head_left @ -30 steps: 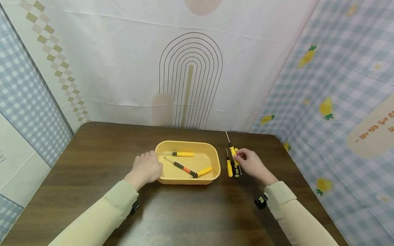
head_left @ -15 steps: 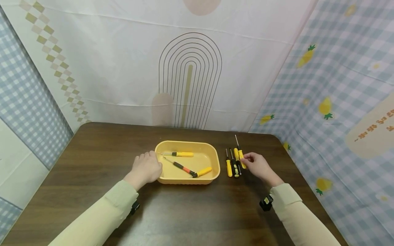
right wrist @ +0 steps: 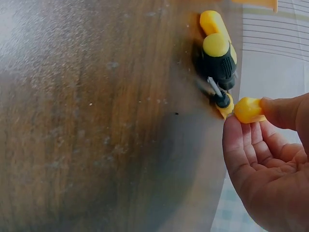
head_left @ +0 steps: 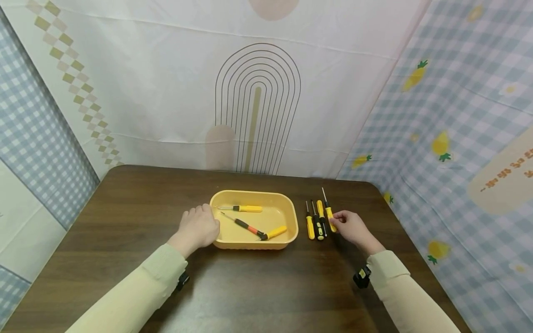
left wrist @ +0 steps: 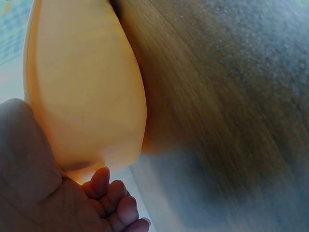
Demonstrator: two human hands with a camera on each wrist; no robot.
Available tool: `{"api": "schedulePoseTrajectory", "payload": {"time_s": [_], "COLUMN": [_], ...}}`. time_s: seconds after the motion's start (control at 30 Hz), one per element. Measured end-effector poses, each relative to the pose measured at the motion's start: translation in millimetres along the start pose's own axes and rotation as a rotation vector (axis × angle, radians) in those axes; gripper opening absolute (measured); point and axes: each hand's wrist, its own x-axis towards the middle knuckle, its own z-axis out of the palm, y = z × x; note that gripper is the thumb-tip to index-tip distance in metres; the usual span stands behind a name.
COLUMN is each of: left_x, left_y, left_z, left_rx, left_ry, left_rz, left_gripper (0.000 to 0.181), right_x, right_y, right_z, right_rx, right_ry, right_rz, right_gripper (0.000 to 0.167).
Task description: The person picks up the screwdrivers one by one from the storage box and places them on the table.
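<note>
My left hand (head_left: pixel 195 226) grips the left end of a yellow plastic bin (head_left: pixel 251 244). In the left wrist view the thumb and curled fingers (left wrist: pixel 116 193) meet at the bin's end wall. Two yellow-handled screwdrivers (head_left: pixel 250 209) and a black-and-red one (head_left: pixel 253 230) lie inside the bin. My right hand (head_left: pixel 351 226) pinches the yellow handle of a screwdriver (head_left: pixel 329 213) between thumb and fingertips, its shaft pointing away from me. The right wrist view shows that handle's butt end (right wrist: pixel 248 110); its shaft is hidden there.
To the left of the held screwdriver, several others lie in a row: a yellow-handled one (head_left: pixel 310 226), a black-and-yellow one (head_left: pixel 318 229) and a yellow one turned the opposite way (head_left: pixel 320 209). Printed cloth hangs behind the dark wooden table (head_left: pixel 258 286) and on its sides.
My right hand has carried the pinched screwdriver from above the row to its right side, and lower toward the table. The left hand and the bin have stayed put.
</note>
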Motion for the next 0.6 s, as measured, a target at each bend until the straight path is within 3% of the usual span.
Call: {"api": "schedulePoseTrajectory", "payload": {"time_s": [0.27,0.6], "left_x": [0.1,0.5], "left_y": [-0.2,-0.9], "left_z": [-0.1,0.6], "left_rx": [-0.003,-0.007], "left_ry": [-0.004,-0.012], "left_rz": [0.0,0.002], "left_gripper": [0.04,0.039], "right_x": [1.6,0.1], "right_y": [8.5,14.1], "right_z": [3.8,6.2], "right_rx": [-0.01,-0.019], "right_ry": [0.003,0.0], "right_rz": [0.077,0.103], "right_gripper": [0.027,0.024]}}
